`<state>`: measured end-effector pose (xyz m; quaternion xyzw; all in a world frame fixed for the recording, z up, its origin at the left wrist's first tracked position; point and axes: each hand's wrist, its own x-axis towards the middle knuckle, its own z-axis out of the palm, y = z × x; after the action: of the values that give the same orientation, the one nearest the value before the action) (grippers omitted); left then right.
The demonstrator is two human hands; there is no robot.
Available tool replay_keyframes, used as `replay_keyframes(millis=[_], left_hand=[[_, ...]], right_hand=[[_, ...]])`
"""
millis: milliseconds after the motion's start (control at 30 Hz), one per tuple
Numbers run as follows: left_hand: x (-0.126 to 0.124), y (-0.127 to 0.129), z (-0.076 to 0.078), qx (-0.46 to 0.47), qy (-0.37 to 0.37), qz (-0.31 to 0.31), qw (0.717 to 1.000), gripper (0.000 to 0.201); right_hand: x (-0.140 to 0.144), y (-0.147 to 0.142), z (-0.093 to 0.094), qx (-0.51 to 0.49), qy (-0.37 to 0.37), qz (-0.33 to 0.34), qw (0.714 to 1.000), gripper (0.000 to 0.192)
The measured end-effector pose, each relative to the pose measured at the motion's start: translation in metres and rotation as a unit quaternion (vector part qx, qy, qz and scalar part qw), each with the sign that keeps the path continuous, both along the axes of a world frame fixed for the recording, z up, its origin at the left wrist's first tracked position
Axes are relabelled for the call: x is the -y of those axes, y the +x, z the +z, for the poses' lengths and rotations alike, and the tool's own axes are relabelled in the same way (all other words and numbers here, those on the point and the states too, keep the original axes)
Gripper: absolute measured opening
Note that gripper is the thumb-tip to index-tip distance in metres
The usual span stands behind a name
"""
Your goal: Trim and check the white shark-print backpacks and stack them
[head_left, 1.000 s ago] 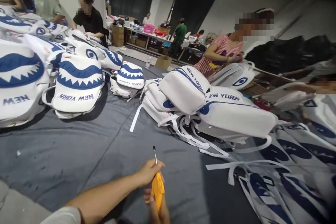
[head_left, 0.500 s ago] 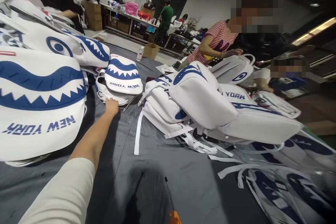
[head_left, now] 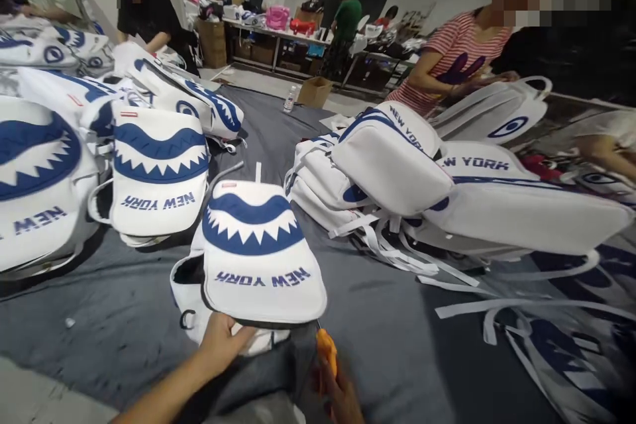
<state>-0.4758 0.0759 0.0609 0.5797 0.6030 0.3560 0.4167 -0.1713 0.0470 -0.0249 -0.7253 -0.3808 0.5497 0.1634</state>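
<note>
A white backpack with a blue shark mouth and "NEW YORK" lettering, upside down to me, lies close in front of me on the dark grey cloth. My left hand grips its near lower edge; part of the fingers is hidden under the bag. Just right of that edge, my right hand is closed around an orange-handled tool with a thin dark shaft. The tool's tip is at the bag's near right corner; I cannot tell whether it touches. My right fingers are partly hidden and dim.
Matching backpacks stand at the left. More white bags with loose straps are piled at the right. A bottle and a cardboard box are beyond. A person in a striped shirt handles a bag across the table.
My left hand has drawn the small backpack from farther off toward me. My right hand has come into view with the orange-handled tool, now beside the bag. The view has shifted left.
</note>
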Motion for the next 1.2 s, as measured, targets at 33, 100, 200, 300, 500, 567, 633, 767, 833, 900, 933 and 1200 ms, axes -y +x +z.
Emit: replay_keyframes(millis=[33,100,200,300,500,567,633,767,833,900,933,1200], left_hand=[[0.016,0.010,0.024,0.051,0.033,0.000,0.998,0.028],[0.028,0.032,0.082,0.100,0.120,-0.018,0.988,0.039],[0.015,0.058,0.173,0.193,0.270,-0.010,0.943,0.046],[-0.002,0.062,0.237,0.373,0.335,0.152,0.852,0.052],[0.019,0.017,0.164,0.398,0.304,0.417,0.759,0.053],[0.056,0.011,0.096,0.234,0.133,0.480,0.835,0.054],[0.103,0.014,0.038,0.073,-0.024,0.488,0.869,0.053],[0.156,0.029,-0.010,-0.112,-0.061,0.431,0.893,0.075],[0.140,0.033,-0.013,-0.240,-0.010,0.300,0.923,0.092],[0.106,0.034,-0.014,-0.308,0.029,0.154,0.938,0.091],[0.087,0.034,-0.015,-0.297,0.032,0.104,0.949,0.086],[0.066,0.011,-0.022,0.024,-0.096,0.102,0.990,0.076]], right_hand=[[0.005,-0.002,-0.001,-0.014,-0.007,-0.006,1.000,0.064],[0.014,-0.006,0.002,-0.039,-0.013,-0.004,0.999,0.064],[0.028,-0.003,0.021,-0.080,0.028,0.005,0.996,0.064],[0.040,0.018,0.044,-0.127,0.095,-0.030,0.987,0.073],[0.055,0.099,0.060,-0.150,0.192,-0.130,0.961,0.079],[0.058,0.123,0.060,-0.131,0.180,-0.142,0.965,0.079],[0.061,0.141,0.062,-0.094,0.158,-0.118,0.976,0.075],[0.073,0.152,0.076,-0.016,0.156,-0.039,0.987,0.063],[0.079,0.145,0.092,0.012,0.159,-0.013,0.987,0.062],[0.082,0.132,0.109,0.025,0.170,0.030,0.985,0.058],[0.082,0.124,0.117,0.024,0.175,0.059,0.983,0.056],[0.010,0.079,0.150,0.083,0.147,0.100,0.981,0.050]])
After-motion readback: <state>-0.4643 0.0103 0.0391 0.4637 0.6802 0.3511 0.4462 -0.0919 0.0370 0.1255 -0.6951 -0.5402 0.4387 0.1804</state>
